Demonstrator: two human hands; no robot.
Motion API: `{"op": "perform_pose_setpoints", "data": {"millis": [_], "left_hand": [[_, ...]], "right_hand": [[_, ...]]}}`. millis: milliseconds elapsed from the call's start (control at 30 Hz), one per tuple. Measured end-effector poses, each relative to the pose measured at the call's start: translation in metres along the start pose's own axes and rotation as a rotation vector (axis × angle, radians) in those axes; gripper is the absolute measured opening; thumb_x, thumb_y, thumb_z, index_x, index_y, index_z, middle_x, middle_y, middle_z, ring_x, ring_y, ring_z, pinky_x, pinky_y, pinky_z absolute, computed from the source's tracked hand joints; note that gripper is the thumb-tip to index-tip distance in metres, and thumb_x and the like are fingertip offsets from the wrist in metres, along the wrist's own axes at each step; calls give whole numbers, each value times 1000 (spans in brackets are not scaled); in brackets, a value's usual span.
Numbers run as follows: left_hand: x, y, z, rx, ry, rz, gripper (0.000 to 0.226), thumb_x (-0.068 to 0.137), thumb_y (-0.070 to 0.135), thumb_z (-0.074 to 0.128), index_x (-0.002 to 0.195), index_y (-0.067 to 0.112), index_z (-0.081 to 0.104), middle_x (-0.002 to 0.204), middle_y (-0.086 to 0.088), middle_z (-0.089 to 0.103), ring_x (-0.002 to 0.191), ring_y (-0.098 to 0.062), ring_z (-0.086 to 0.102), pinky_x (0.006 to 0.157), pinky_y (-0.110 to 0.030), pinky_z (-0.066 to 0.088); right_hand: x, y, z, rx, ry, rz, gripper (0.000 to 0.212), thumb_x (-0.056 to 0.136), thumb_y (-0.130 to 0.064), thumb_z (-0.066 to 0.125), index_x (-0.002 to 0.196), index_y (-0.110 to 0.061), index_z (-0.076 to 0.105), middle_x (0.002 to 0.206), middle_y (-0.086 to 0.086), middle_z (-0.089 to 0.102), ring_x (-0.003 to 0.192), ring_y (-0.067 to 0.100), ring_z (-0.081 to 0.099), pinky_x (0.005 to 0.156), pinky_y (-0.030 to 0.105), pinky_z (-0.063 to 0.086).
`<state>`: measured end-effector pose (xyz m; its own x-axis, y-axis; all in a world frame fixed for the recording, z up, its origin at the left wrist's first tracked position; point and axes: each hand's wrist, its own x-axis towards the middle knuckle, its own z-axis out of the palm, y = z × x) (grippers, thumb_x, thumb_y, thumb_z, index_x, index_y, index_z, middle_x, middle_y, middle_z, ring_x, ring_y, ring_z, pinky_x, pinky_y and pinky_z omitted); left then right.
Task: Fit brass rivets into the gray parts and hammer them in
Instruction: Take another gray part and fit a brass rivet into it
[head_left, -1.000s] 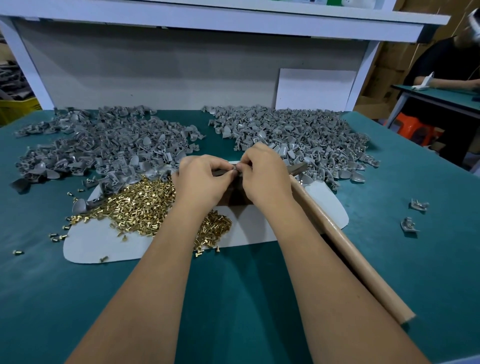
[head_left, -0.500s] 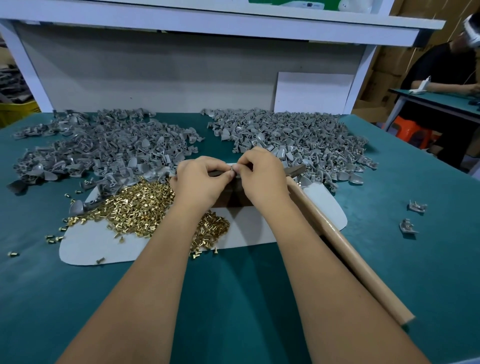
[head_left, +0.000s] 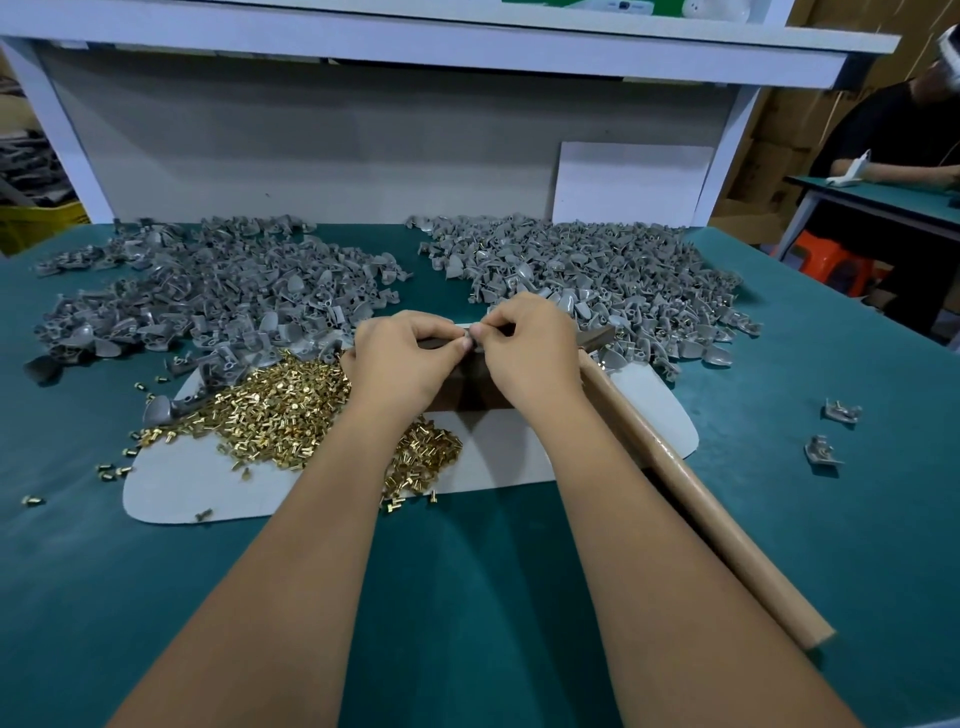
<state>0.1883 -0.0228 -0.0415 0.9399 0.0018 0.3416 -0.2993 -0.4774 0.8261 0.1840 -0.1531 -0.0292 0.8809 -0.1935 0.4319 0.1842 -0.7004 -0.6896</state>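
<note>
Landmark: white mat (head_left: 519, 457). Near side and right of it, bare green table (head_left: 467, 597), free passage. Far side blocked by gray part piles (head_left: 218, 301). Rivet heap (head_left: 291, 405) covers its left; hammer handle (head_left: 691, 488) crosses its right edge. Gap between piles looks passable, probably.

Teal felt-covered counter (head_left: 467, 597); behind it, grey back panel (head_left: 322, 150) under white shelf (head_left: 415, 36); right of counter, orange plastic stool (head_left: 826, 260).

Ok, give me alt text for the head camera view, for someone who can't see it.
Left hand and right hand meet fingertip to fingertip, pinching a small gray part above a white mat. Brass rivets are heaped at left, two gray part piles behind, a wooden hammer handle at right.
</note>
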Motion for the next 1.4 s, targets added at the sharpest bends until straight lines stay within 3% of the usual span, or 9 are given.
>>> {"op": "perform_pose_setpoints", "data": {"millis": [300,433,567,767,967,1133,1400], "left_hand": [[2,-1,0,-1,-7,24,26,84,29,77,71,48,64,101,14,69,117,-23,57,106,-51,39],[3,-2,1,32,9,58,27,83,28,77,70,47,65,99,10,73,112,-23,61,103,-50,43],[5,-5,3,61,29,70,6,82,29,77,82,35,77,96,10,73,110,-21,62,101,-48,45],[6,-6,3,48,20,70,6,82,27,78,84,33,77,97,9,73,113,-26,60,102,-51,43],[7,-8,2,11,-2,89,7,82,24,78,88,26,78,99,4,73,114,-30,59,102,-53,42],[8,-9,0,-30,-13,88,7,80,19,80,88,19,79,99,2,73,113,-28,60,103,-53,42],[6,-7,1,-84,-31,67,9,81,18,80,83,26,76,99,2,72,106,-22,64,103,-49,44]], "right_hand": [[1,5,-8,362,52,107,13,86,-16,68,75,-22,71,86,-3,68,79,5,58,78,24,46],[3,1,-11,299,-3,46,10,88,-12,65,81,-15,72,73,-7,65,71,6,57,75,26,48],[3,-3,-16,217,-50,-28,12,86,-5,63,86,-14,72,74,-9,63,71,5,57,74,21,49],[4,-1,-17,210,-78,-102,23,81,5,58,92,-15,61,79,4,64,73,19,57,73,27,49],[6,7,-12,135,-119,-178,33,80,3,58,100,-23,51,74,-6,61,67,5,52,69,21,46],[7,10,-5,121,-112,-200,37,81,1,58,106,-24,47,74,-7,60,68,4,52,69,23,46],[6,16,1,95,-84,-230,53,83,1,60,125,-23,37,80,-7,59,76,2,54,73,22,44]]}}
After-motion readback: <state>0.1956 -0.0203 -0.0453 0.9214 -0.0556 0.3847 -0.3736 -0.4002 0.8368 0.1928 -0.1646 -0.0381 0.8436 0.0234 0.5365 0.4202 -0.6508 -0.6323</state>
